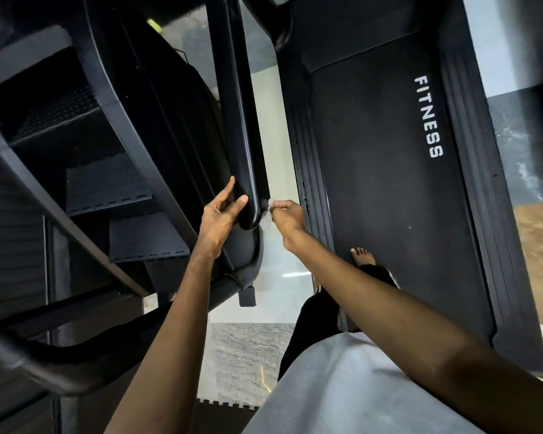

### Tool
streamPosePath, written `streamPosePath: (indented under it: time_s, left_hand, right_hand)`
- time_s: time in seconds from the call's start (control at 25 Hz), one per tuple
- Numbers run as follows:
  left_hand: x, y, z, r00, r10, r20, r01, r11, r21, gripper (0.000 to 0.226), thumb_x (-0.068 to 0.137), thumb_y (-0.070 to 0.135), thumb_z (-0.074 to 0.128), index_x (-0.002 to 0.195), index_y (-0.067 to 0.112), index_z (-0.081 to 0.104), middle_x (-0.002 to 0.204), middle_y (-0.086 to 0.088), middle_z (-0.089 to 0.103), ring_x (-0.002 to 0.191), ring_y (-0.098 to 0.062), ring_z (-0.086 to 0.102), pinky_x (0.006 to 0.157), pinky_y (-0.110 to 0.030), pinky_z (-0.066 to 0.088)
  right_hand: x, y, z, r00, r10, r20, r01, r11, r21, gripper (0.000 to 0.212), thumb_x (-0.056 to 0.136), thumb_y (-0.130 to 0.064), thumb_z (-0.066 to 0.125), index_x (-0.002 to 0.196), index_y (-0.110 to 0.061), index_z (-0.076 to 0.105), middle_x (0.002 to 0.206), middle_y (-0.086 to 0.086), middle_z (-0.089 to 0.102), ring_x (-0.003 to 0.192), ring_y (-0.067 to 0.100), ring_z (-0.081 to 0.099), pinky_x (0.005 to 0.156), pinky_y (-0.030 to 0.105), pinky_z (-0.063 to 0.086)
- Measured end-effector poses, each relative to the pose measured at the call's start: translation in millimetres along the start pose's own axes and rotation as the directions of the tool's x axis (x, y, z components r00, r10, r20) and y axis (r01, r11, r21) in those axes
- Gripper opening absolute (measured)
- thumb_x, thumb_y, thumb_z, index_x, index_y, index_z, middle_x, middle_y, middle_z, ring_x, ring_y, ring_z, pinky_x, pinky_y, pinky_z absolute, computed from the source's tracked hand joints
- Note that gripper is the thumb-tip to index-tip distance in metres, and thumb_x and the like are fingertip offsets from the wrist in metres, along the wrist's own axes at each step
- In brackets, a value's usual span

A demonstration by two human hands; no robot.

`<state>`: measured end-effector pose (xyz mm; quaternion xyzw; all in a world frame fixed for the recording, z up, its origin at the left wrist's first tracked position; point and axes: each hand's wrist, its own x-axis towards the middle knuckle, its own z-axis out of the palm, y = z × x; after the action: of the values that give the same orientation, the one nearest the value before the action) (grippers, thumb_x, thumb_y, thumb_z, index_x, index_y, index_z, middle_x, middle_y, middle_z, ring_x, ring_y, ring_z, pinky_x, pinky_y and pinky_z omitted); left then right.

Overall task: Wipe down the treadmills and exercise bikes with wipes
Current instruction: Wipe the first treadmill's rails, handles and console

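At the near end of the black handrail [232,120], whose long axis is running up the frame away from the person with its rounded tip pointing back toward them, a crumpled white wipe [266,216] is pressing against the tip's right side. The left hand [221,211] is reaching forward on a nearly straight arm and holding the tip between thumb and fingers, the forefinger stretching up along the rail. The right hand [287,216] is pinching the wipe in curled fingers, its forearm crossing above the treadmill belt [389,198] marked FITNESS.
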<state>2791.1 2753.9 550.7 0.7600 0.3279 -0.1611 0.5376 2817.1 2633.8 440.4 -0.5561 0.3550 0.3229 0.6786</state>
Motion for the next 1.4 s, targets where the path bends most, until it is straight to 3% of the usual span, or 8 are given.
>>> streamPosePath:
  time_s: [0.24,0.4,0.48,0.68,0.88,1.08,1.24,1.4]
  left_hand:
    - [5.0,-3.1,-7.6,0.999,0.054,0.001,-0.054,0.998,0.021,0.059,0.086,0.036,0.079,0.139,0.044,0.056,0.130,0.014,0.065,0.116,-0.003,0.064,0.105,-0.041,0.051]
    - [16.0,19.5,-13.7,0.980,0.197,-0.024,-0.194,0.977,0.088,0.044,0.091,0.028,0.074,0.134,0.030,0.065,0.128,0.002,0.067,0.121,-0.007,0.061,0.104,-0.019,0.045]
    - [21.9,46.7,-11.7,0.957,0.289,-0.009,-0.286,0.951,0.115,0.036,0.098,0.022,0.065,0.134,0.020,0.065,0.125,0.001,0.067,0.108,0.009,0.061,0.095,-0.005,0.041]
    - [30.2,112.3,11.8,0.879,0.454,0.149,-0.472,0.873,0.121,0.034,0.101,0.021,0.060,0.134,0.016,0.065,0.130,0.000,0.065,0.116,0.001,0.058,0.101,-0.007,0.039]
    - [25.5,169.9,53.4,0.759,0.544,0.358,-0.613,0.782,0.110,0.029,0.101,0.031,0.058,0.129,0.035,0.065,0.134,0.006,0.062,0.129,-0.007,0.054,0.119,-0.038,0.035]
    - [-0.3,238.0,112.1,0.598,0.612,0.518,-0.741,0.668,0.067,0.027,0.102,0.037,0.057,0.127,0.043,0.064,0.134,0.009,0.062,0.127,-0.006,0.054,0.117,-0.039,0.036]
    - [-7.2,301.6,171.2,0.508,0.636,0.580,-0.793,0.608,0.028,0.022,0.100,0.038,0.059,0.114,0.053,0.067,0.123,0.024,0.062,0.122,0.001,0.055,0.117,-0.039,0.036]
    - [-12.2,353.5,241.8,0.417,0.667,0.618,-0.837,0.547,-0.026,0.031,0.101,0.033,0.058,0.131,0.038,0.065,0.136,0.011,0.062,0.130,-0.005,0.052,0.117,-0.035,0.035]
  right_hand:
    - [7.5,-18.7,-35.0,0.984,-0.080,0.160,0.098,0.989,-0.113,0.017,0.089,0.001,0.064,0.090,-0.015,0.070,0.074,-0.001,0.065,0.064,0.010,0.057,0.059,0.022,0.048]
    - [8.6,-38.0,-98.1,0.969,-0.202,0.146,0.231,0.947,-0.225,0.017,0.089,0.001,0.066,0.094,-0.011,0.077,0.087,0.003,0.073,0.079,0.015,0.066,0.073,0.028,0.056]
    - [-1.0,-59.4,-135.4,0.966,-0.239,0.096,0.256,0.934,-0.250,0.011,0.090,-0.006,0.070,0.092,-0.012,0.079,0.083,-0.003,0.075,0.077,0.010,0.068,0.066,0.019,0.053]
    - [-44.2,-106.5,-212.5,0.924,-0.374,-0.078,0.333,0.888,-0.317,0.023,0.082,-0.010,0.079,0.105,-0.011,0.075,0.091,-0.003,0.075,0.078,0.006,0.070,0.073,0.020,0.056]
    - [-102.0,-153.2,-288.7,0.765,-0.534,-0.360,0.360,0.818,-0.448,0.015,0.084,-0.010,0.071,0.096,-0.018,0.072,0.069,-0.002,0.070,0.053,0.001,0.061,0.058,0.014,0.055]
    - [-175.2,-193.2,-379.6,0.577,-0.598,-0.557,0.377,0.800,-0.468,0.015,0.081,-0.018,0.069,0.095,-0.020,0.075,0.083,0.002,0.074,0.076,0.013,0.066,0.080,0.027,0.056]
    - [-202.9,-214.3,-447.6,0.488,-0.563,-0.667,0.359,0.826,-0.435,0.017,0.085,-0.011,0.065,0.096,-0.020,0.074,0.082,0.002,0.073,0.075,0.013,0.067,0.067,0.022,0.055]
    - [-206.9,-237.8,-507.0,0.415,-0.532,-0.738,0.349,0.842,-0.411,0.019,0.088,-0.016,0.065,0.104,-0.022,0.074,0.083,-0.001,0.069,0.067,0.009,0.061,0.046,0.009,0.042]
